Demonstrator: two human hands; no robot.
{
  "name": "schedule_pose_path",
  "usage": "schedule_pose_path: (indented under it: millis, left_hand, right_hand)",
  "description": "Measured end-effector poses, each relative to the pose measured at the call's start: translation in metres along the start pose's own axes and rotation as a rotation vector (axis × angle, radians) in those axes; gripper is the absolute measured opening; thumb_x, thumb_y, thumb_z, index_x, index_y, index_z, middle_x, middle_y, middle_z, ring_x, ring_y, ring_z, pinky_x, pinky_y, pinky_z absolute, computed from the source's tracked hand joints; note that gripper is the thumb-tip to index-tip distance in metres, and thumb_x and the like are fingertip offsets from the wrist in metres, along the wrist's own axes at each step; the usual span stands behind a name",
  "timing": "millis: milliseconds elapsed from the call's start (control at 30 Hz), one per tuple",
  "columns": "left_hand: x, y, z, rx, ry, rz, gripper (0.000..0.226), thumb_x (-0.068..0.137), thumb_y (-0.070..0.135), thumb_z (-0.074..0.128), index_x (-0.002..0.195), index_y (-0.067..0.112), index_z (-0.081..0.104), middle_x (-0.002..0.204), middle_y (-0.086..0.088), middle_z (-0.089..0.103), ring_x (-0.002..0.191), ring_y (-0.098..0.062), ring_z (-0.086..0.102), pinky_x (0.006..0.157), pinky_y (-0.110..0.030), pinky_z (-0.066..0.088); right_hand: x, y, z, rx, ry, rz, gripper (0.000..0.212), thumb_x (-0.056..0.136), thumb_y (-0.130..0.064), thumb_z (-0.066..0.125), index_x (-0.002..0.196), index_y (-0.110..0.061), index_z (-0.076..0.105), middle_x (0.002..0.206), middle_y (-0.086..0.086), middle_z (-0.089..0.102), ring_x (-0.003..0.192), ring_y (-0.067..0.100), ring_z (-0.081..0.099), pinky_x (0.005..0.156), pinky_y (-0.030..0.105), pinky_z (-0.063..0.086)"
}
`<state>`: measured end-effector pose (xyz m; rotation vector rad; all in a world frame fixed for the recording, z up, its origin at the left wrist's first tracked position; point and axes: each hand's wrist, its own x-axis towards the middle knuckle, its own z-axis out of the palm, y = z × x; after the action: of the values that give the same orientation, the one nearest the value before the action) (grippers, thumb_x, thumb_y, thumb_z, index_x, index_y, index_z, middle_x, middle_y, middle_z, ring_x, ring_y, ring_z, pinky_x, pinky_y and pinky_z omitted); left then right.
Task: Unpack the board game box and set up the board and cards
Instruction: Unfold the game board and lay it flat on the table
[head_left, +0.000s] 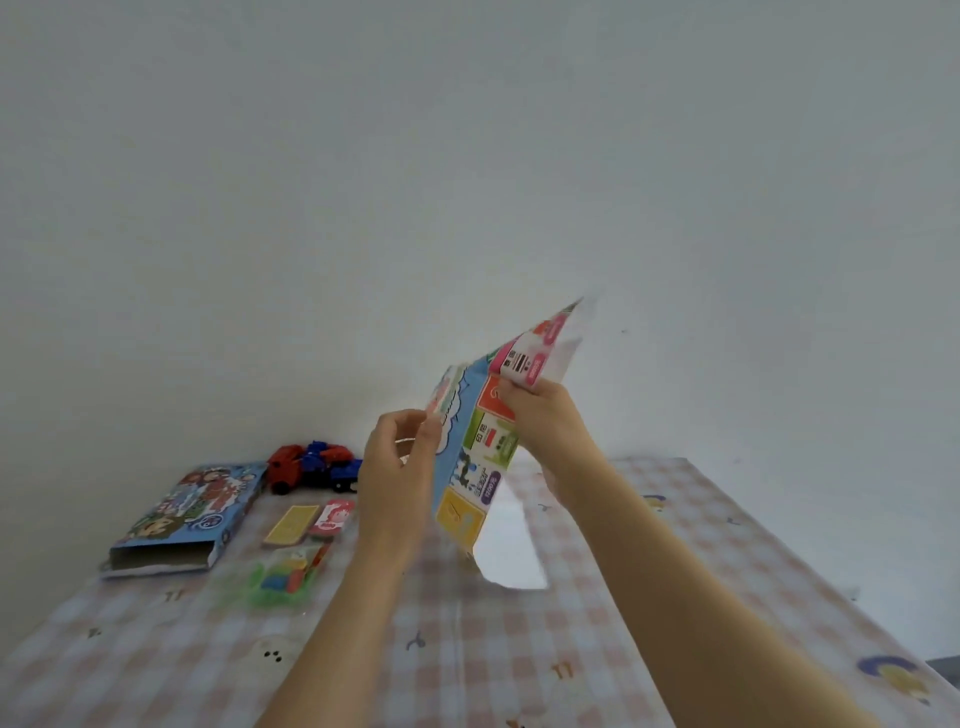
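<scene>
Pinching creased, prob. paper board (479, 467): left hand (396, 475), right hand (545, 415).

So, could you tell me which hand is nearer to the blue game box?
Left. The left hand hovers right of the game box, gripping the board; the right hand grips it farther right.

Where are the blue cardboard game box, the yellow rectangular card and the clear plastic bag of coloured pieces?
blue cardboard game box (197, 509): head view, middle of its printed top.
yellow rectangular card (291, 524): head view, centre of its face.
clear plastic bag of coloured pieces (284, 577): head view, middle of the bag.
</scene>
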<state>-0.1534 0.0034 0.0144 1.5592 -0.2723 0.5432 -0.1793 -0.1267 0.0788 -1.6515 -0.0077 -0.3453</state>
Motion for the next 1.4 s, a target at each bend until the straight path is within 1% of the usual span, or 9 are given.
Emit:
schedule_pose_path:
  millis: [167, 267, 467, 667, 800, 900, 1000, 1200, 1400]
  left_hand:
    - [-0.012, 0.001, -0.002, -0.059, -0.071, 0.085, 0.050, 0.078, 0.061, 0.055, 0.118, 0.032, 0.048, 0.118, 0.010, 0.051, 0.109, -0.007, 0.059, 0.071, -0.020, 0.055]
    - [-0.020, 0.002, -0.001, 0.234, -0.104, 0.267, 0.069, 0.072, 0.062, 0.061, 0.132, 0.038, 0.034, 0.130, 0.018, 0.038, 0.122, 0.001, 0.040, 0.090, -0.016, 0.042]
    - [-0.015, -0.014, -0.002, 0.602, 0.041, 0.255, 0.076, 0.085, -0.006, 0.057, 0.148, 0.021, 0.026, 0.153, -0.002, 0.029, 0.140, -0.021, 0.029, 0.101, -0.040, 0.046]
    - [-0.018, -0.031, -0.002, 0.763, -0.008, 0.504, 0.075, 0.066, -0.023, 0.064, 0.135, 0.003, 0.050, 0.132, -0.016, 0.056, 0.121, -0.033, 0.055, 0.093, -0.048, 0.049]
    - [-0.028, -0.049, 0.002, 0.955, -0.146, 0.655, 0.078, 0.048, -0.016, 0.080, 0.121, 0.006, 0.064, 0.121, -0.008, 0.066, 0.107, -0.025, 0.065, 0.090, -0.043, 0.048]
    - [-0.031, -0.053, 0.006, 0.929, -0.312, 0.564, 0.076, 0.047, 0.004, 0.089, 0.119, 0.013, 0.066, 0.121, -0.001, 0.066, 0.107, -0.024, 0.065, 0.088, -0.036, 0.051]
    - [-0.029, -0.050, 0.015, 0.913, -0.413, 0.335, 0.060, 0.074, 0.027, 0.077, 0.131, 0.028, 0.057, 0.130, 0.006, 0.060, 0.121, -0.020, 0.053, 0.098, -0.031, 0.044]
    - [-0.030, -0.051, 0.018, 1.087, -0.585, 0.270, 0.039, 0.086, 0.010, 0.046, 0.110, 0.031, 0.069, 0.111, 0.007, 0.066, 0.111, -0.016, 0.051, 0.088, -0.028, 0.044]
    - [-0.017, -0.047, -0.001, 1.127, -0.611, 0.099, 0.036, 0.078, 0.003, 0.049, 0.088, 0.028, 0.073, 0.099, 0.013, 0.069, 0.095, -0.007, 0.061, 0.082, -0.025, 0.050]
  right_hand:
    - [0.002, -0.019, -0.001, 0.134, 0.065, -0.049, 0.019, 0.100, -0.020, 0.044, 0.094, -0.021, 0.063, 0.093, -0.001, 0.069, 0.088, 0.015, 0.066, 0.074, 0.028, 0.054]
    - [0.003, -0.024, -0.004, 0.232, 0.086, -0.052, 0.021, 0.099, -0.019, 0.046, 0.088, -0.025, 0.062, 0.095, -0.001, 0.069, 0.091, 0.015, 0.065, 0.086, 0.034, 0.052]
    - [-0.001, -0.025, -0.019, 0.582, 0.080, -0.056, 0.016, 0.095, -0.007, 0.051, 0.091, -0.018, 0.061, 0.086, 0.000, 0.067, 0.085, 0.015, 0.062, 0.085, 0.033, 0.050]
    - [-0.003, 0.013, -0.053, 0.628, 0.240, 0.027, 0.015, 0.087, -0.001, 0.052, 0.088, -0.016, 0.056, 0.072, -0.001, 0.063, 0.074, 0.011, 0.060, 0.087, 0.032, 0.047]
    - [-0.001, 0.054, -0.070, 0.535, 0.382, 0.169, 0.006, 0.085, -0.024, 0.061, 0.086, -0.018, 0.062, 0.074, 0.000, 0.067, 0.088, 0.015, 0.060, 0.099, 0.035, 0.044]
    - [0.006, 0.080, -0.084, 0.491, 0.486, 0.272, 0.027, 0.084, -0.032, 0.066, 0.103, -0.014, 0.058, 0.087, 0.004, 0.068, 0.091, 0.017, 0.062, 0.099, 0.038, 0.045]
    - [0.012, 0.097, -0.094, 0.424, 0.554, 0.345, 0.008, 0.089, -0.015, 0.059, 0.086, -0.009, 0.056, 0.074, 0.006, 0.064, 0.071, 0.018, 0.061, 0.081, 0.035, 0.050]
    - [0.012, 0.119, -0.110, 0.450, 0.705, 0.445, 0.011, 0.083, -0.010, 0.060, 0.075, -0.009, 0.053, 0.073, 0.008, 0.061, 0.062, 0.020, 0.057, 0.053, 0.029, 0.044]
    - [0.010, 0.136, -0.124, 0.499, 0.921, 0.397, 0.028, 0.078, -0.005, 0.058, 0.106, -0.008, 0.050, 0.092, 0.014, 0.068, 0.059, 0.023, 0.062, 0.050, 0.030, 0.048]
